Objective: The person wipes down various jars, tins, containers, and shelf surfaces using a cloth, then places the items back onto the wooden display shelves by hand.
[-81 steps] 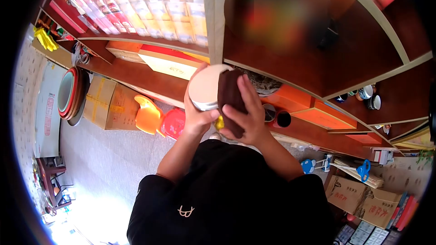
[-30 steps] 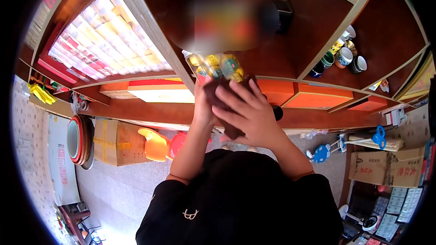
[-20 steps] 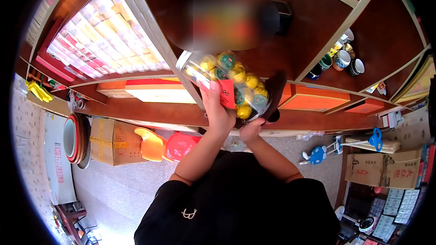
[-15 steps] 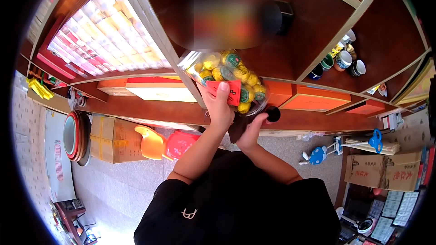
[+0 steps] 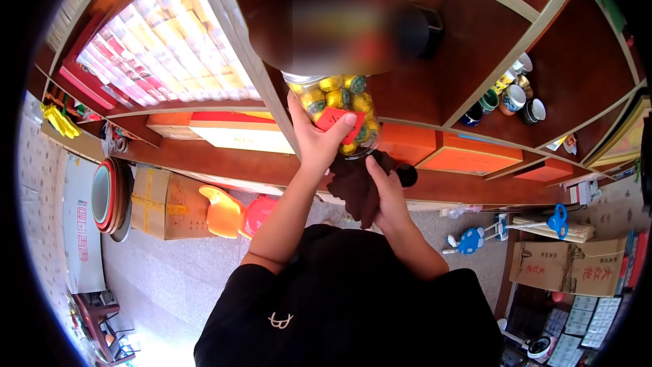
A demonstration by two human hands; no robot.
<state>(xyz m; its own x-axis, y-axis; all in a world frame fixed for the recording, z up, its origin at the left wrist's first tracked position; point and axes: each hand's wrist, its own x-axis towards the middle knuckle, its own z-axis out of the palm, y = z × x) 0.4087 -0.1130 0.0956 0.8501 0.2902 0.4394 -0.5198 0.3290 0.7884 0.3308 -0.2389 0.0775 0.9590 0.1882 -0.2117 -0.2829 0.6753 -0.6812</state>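
My left hand (image 5: 322, 141) is wrapped round a clear jar (image 5: 361, 103) filled with yellow-wrapped balls, some with green marks. Its thumb presses on a red label (image 5: 333, 119) with dark writing on the jar's side. In my right hand (image 5: 389, 196) is a dark brown cloth (image 5: 356, 191), bunched at the jar's lower end, with folds hanging below. I cannot tell how firmly the cloth touches the jar. A small dark round object (image 5: 407, 175) is just beside my right hand. A blurred patch covers the area right above the jar.
Wooden shelving (image 5: 468, 41) stands in front, with small cups (image 5: 514, 97) at right and orange boxes (image 5: 472, 151) below. A cardboard box (image 5: 166, 204), an orange chair (image 5: 221, 213) and a pink-red seat (image 5: 259, 215) stand at left. A blue scooter-like toy (image 5: 472, 239) is at right.
The jar has turned in my left hand and looks narrower and more upright. My right hand has moved slightly down, and more of the brown cloth shows, spread below the jar.
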